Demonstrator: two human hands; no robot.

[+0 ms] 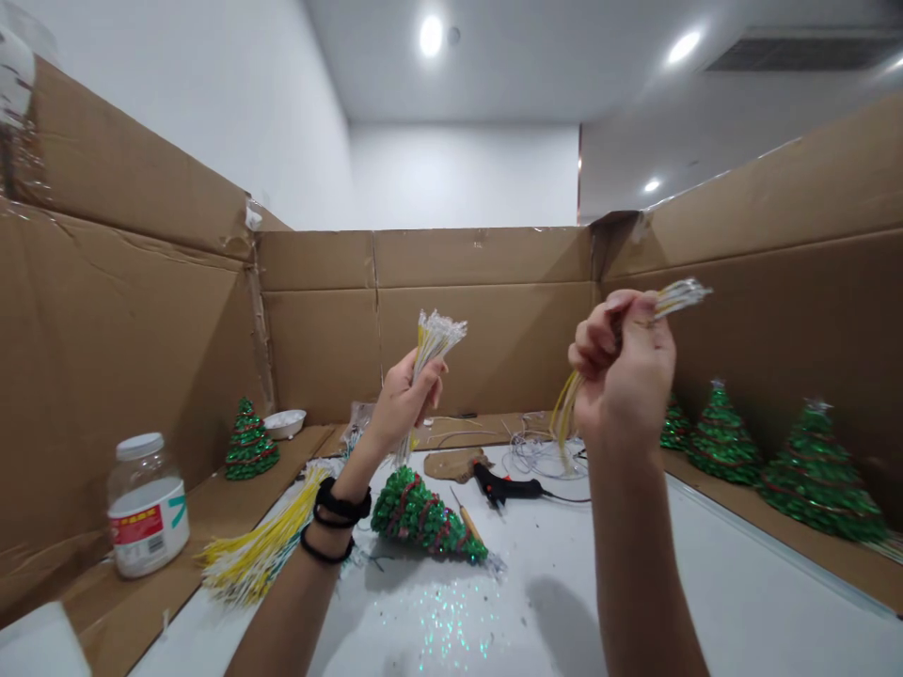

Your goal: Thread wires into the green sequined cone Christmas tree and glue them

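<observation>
My left hand point(409, 395) is closed around a bundle of thin white and yellow wires point(438, 337), their clear-tipped ends pointing up. Raised to the right, my right hand point(621, 353) grips a smaller bundle of similar wires point(681, 297); yellow strands hang below the fist. Beneath the left hand, a green tinsel Christmas tree point(427, 517) with reddish garland lies on its side on the white tabletop point(550, 564). A large heap of yellow and white wires point(272, 541) rests beside my left forearm.
A black glue gun point(512, 486) and a wooden-handled awl point(468, 519) lie behind the tree, near tangled white cord point(540, 453). At left stand a plastic jar point(148, 512), a small tree point(249, 442) and a white bowl point(286, 423). More trees point(818, 475) line the right cardboard wall point(790, 329).
</observation>
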